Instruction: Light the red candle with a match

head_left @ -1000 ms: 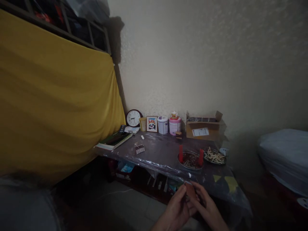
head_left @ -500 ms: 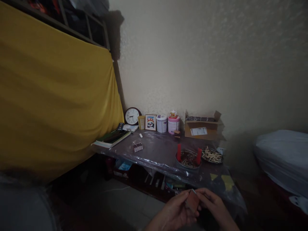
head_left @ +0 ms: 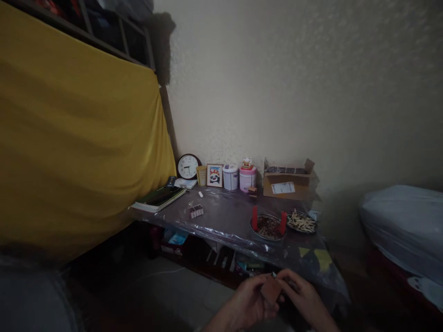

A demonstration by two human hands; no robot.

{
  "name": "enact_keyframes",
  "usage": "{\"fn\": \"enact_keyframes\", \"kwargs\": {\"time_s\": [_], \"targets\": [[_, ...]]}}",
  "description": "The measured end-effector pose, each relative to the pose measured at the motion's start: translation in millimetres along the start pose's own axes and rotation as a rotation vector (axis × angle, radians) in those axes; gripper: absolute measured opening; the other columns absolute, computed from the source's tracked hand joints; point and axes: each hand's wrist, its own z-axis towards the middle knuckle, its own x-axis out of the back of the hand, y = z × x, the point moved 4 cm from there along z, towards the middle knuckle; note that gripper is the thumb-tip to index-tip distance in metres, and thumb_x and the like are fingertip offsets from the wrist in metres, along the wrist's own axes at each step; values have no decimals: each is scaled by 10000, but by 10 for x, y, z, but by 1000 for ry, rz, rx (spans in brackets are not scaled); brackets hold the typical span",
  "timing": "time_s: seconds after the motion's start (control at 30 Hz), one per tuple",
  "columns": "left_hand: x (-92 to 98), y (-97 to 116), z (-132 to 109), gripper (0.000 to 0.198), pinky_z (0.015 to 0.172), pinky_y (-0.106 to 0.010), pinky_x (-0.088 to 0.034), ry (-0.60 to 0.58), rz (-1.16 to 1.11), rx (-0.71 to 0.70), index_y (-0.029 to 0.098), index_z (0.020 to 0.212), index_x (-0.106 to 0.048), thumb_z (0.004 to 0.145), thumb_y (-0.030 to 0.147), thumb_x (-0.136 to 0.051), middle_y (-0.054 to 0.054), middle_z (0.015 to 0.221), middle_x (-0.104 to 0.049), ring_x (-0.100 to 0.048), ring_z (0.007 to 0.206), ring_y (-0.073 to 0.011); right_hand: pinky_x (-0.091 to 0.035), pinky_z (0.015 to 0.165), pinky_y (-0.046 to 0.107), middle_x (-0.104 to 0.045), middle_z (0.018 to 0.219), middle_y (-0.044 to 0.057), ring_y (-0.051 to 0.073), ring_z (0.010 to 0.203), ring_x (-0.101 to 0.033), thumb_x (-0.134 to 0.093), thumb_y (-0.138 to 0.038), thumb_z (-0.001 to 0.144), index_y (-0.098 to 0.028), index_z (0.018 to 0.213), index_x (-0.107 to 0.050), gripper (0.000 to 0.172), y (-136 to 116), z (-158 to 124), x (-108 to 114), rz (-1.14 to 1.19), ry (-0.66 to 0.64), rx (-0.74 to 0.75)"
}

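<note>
Low in the view, both hands meet over a small brown matchbox (head_left: 271, 289). My left hand (head_left: 247, 304) is wrapped round its left side. My right hand (head_left: 302, 299) pinches its right end with closed fingers, where a thin pale tip shows at the top corner. The hands hover in front of a low table (head_left: 224, 216) covered in clear plastic. On the table just beyond them, a round dish (head_left: 268, 227) holds two red candles, and a second dish (head_left: 302, 222) beside it is full of matchsticks.
Along the wall stand a clock (head_left: 187, 166), a framed picture (head_left: 214, 175), two tins (head_left: 238, 178) and an open cardboard box (head_left: 288, 185). Books (head_left: 159, 198) and a small stack of matchboxes (head_left: 196, 211) lie at left. A yellow cloth (head_left: 76, 143) hangs left; a covered bed (head_left: 404, 226) lies right.
My hands and the matchbox have dropped lower in the view and tilted a little. The view has shifted slightly so the table sits further left and higher.
</note>
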Motion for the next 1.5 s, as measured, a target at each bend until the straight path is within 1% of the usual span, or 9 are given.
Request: {"fn": "enact_keyframes", "kwargs": {"time_s": [0.1,0.23,0.4,0.57,0.67,0.87,1.03,1.23,1.5], "targets": [[62,-35,62,398,420,-235,-319,44,85,13,115,1040,-557,714,331,-481,-74,681,-656,-554,441,-131,-459,634,212,-653,700,-10,157,673,-612,-490,-357,803,-215,767,-626,200,63,-24,-50,-96,-89,12],[129,-86,108,439,399,-226,-304,86,192,31,83,985,-580,739,425,-456,-78,641,-641,-515,404,-111,-444,599,202,-647,644,-15,146,627,-603,-469,-311,802,-215,744,-636,201,117,-35,-85,-228,-135,32],[116,-90,79,426,374,-214,-257,85,285,-16,74,937,-612,714,417,-493,-68,613,-634,-488,388,-92,-434,567,195,-657,627,-26,141,594,-604,-491,-258,764,-225,740,-637,152,123,-56,-112,-199,-172,7],[71,-81,42,414,369,-216,-227,85,306,9,61,894,-632,677,393,-515,-88,610,-646,-463,377,-86,-415,519,193,-623,562,-41,135,544,-584,-505,-291,760,-229,689,-608,140,134,-81,-126,-176,-149,-29],[62,-67,35,370,375,-218,-227,95,307,3,71,870,-636,658,351,-522,-84,618,-645,-462,378,-86,-415,527,196,-630,587,-39,134,558,-587,-478,-278,780,-225,740,-604,143,138,-88,-141,-175,-179,-11],[112,-89,53,301,363,-221,-233,171,315,24,84,821,-645,646,273,-491,-28,522,-581,-440,342,-94,-404,551,205,-625,605,-30,149,612,-589,-486,-241,758,-218,663,-579,134,102,-88,-127,-315,-173,3],[21,-45,33,297,359,-205,-229,110,387,-30,110,854,-643,620,230,-505,-60,627,-647,-431,340,-74,-407,561,207,-612,610,-30,146,610,-582,-460,-260,779,-219,656,-540,152,85,-86,-134,-331,-175,25],[-60,-4,-21,338,346,-202,-245,185,462,-7,130,826,-658,542,171,-479,-39,606,-641,-419,335,-71,-412,570,204,-611,645,-28,148,635,-588,-475,-246,767,-223,667,-535,118,216,-84,-150,-331,-176,19],[72,-54,62,315,381,-222,-263,254,522,-44,147,803,-637,527,136,-486,-8,592,-609,-415,341,-71,-415,586,212,-594,652,-24,139,631,-581,-445,-268,812,-218,665,-530,177,216,-96,-164,-316,-182,48]]}}
